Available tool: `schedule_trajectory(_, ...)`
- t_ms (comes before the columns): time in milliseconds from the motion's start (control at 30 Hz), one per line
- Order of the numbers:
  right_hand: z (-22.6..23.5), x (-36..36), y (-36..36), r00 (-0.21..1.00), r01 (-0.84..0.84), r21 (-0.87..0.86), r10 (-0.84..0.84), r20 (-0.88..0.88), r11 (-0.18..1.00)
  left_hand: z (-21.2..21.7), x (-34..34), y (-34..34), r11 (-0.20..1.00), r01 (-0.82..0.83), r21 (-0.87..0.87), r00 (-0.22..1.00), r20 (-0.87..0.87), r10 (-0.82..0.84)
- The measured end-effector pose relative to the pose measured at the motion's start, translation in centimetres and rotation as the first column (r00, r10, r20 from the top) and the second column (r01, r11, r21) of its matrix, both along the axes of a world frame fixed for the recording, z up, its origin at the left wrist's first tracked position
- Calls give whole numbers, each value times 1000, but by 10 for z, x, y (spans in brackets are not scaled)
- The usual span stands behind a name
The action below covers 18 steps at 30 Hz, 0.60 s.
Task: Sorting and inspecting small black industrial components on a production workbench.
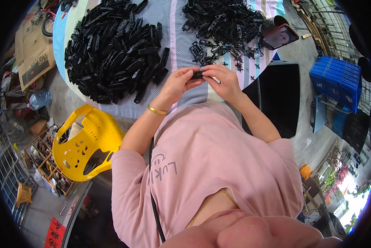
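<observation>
Over the near edge of the table, both of my hands meet at a small black plastic piece [198, 75]. My left hand [179, 84] pinches its left end between thumb and fingers. From the other side, the fingertips of my right hand [224, 81] close on its right end. Fingers cover much of the piece, so its exact kind is hard to make out. To the left lies a large heap of long, narrow black plastic pieces [115, 49]. A second heap, of smaller black plastic parts with openings in them [222, 25], spreads beyond my right hand.
A phone [279, 38] leans at the right edge of the striped tablecloth [173, 37]. Left of me stands a yellow plastic chair [86, 142]. Blue crates [335, 78] are stacked at the right, past a dark flat panel [279, 97]. A cardboard box [33, 49] stands far left.
</observation>
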State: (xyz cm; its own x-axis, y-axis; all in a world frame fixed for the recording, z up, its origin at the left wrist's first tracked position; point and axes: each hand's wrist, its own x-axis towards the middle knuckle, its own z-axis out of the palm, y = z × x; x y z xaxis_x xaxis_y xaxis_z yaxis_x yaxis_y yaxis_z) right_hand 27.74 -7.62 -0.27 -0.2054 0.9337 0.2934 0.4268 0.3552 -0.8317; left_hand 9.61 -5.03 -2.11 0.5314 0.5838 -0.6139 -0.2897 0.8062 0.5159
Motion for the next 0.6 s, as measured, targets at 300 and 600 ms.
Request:
schedule_trajectory(300, -17, -4, -3, 977, -105, 166, 71, 202, 980, 8, -5, -1, 999, -2, 49, 1000, 7, 1)
schedule_trajectory(600, -12, -10, 23, 960, -280, 84, 277, 48, 956, 1, -25, -4, 994, -12, 105, 994, 114, 0)
